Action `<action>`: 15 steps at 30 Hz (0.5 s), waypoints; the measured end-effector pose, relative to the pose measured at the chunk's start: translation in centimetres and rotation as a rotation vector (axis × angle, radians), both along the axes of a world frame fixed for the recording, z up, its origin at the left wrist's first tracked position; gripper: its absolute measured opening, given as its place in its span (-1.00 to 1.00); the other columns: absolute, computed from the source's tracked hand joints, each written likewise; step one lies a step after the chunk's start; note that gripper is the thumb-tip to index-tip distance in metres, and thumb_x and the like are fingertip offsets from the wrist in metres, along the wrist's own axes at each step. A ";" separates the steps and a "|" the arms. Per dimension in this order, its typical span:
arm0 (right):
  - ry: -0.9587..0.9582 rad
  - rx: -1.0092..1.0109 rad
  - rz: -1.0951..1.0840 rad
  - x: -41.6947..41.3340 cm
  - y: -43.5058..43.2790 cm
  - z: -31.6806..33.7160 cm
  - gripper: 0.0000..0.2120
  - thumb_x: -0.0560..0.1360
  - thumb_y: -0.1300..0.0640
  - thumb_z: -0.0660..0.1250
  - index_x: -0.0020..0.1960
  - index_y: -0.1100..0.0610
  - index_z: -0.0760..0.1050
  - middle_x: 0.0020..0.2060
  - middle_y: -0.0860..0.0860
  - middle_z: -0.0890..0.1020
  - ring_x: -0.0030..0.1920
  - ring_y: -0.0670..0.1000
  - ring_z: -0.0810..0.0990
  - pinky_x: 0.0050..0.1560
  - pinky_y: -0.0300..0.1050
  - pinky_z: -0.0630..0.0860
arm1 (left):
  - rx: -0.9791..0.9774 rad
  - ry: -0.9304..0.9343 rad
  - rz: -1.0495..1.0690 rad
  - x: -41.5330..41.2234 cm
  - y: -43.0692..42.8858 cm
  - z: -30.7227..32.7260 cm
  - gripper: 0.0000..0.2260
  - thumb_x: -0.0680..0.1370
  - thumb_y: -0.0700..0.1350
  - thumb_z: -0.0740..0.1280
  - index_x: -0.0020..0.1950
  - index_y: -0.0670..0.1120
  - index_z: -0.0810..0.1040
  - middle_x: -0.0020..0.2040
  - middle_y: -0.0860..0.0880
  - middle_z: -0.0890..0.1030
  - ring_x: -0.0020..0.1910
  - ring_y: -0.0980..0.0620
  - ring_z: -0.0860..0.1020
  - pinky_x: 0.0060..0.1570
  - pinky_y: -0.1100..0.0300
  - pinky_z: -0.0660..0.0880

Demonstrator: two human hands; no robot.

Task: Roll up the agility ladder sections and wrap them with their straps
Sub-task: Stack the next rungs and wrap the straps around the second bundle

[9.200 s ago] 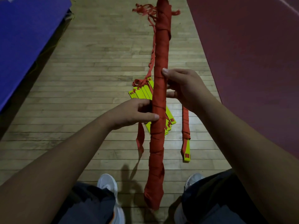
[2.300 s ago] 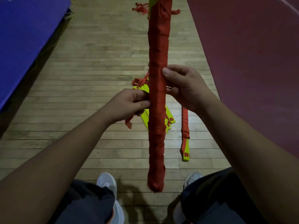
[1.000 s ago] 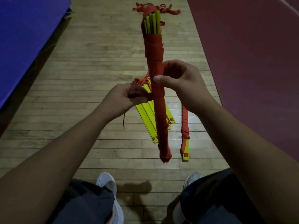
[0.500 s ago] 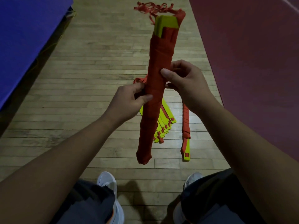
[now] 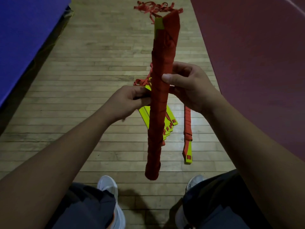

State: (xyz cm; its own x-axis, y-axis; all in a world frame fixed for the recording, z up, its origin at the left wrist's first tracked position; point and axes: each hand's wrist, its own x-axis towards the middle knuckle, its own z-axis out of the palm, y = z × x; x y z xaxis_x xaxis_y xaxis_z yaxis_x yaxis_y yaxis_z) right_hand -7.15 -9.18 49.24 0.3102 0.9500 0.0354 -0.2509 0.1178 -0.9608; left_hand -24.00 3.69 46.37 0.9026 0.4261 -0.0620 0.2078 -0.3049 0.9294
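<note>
A: Task thing, where?
B: Wrapped bundle (image 5: 160, 96), up in the air, near upright, top leaning a bit right. Red strap (image 5: 165, 52) is wound round it almost end to end. A yellow rung end (image 5: 158, 23) peeks out at the bundle's top.
A: Hands?
B: Right hand (image 5: 186, 83) grips the bundle at mid-length from its right side, thumb across the front and fingers curled behind. Left hand (image 5: 130, 100) is slightly lower on the bundle's left side, fingers curled in against its edge, holding it. Can't tell if it also pinches a strap end.
A: Surface?
B: Wooden floor (image 5: 99, 63): pale worn planks running crosswise, with a glare patch just right of the bundle's lower half.
A: What's lying on it?
B: Behind the bundle, loose rungs (image 5: 172, 118), yellow, in a fanned stack and partly hidden by it. Right of the bundle, a second bundle (image 5: 187, 128), thin and strap-wound, its yellow end toward the person. Beyond the bundle's top, a tangle of loose straps (image 5: 153, 8).
A: Room?
B: Dim. Blue mat (image 5: 24, 30) well left of the bundle, its edge running diagonally. Dark red mat (image 5: 255, 55) to the bundle's right. Under the bundle's bottom end, white shoes (image 5: 107, 187), one each side, and a dark garment (image 5: 85, 210) on the legs.
</note>
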 end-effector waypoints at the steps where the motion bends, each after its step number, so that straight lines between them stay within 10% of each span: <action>1: -0.021 -0.018 -0.040 -0.1 0.1 0.0 -0.72 0.50 0.40 0.38 0.20 0.41 0.51 0.01 0.24 0.63 0.06 0.22 0.60 0.13 0.08 0.58 | 0.034 0.001 0.027 0.0 0.3 -0.1 -0.83 0.58 -0.33 0.37 0.06 -0.12 0.67 -0.10 0.06 0.73 -0.11 0.22 0.68 -0.10 0.43 0.50; 15: -0.504 -0.266 -0.498 -2.3 1.3 -0.7 -0.45 0.28 -0.03 0.67 0.05 0.26 0.52 -0.11 0.13 0.68 -0.10 0.11 0.69 -0.06 0.12 0.64 | 0.219 -0.114 0.299 0.8 -2.9 -1.0 -0.84 0.47 -0.16 0.53 -0.06 0.08 0.65 -0.16 0.23 0.68 -0.13 0.34 0.63 -0.14 0.49 0.44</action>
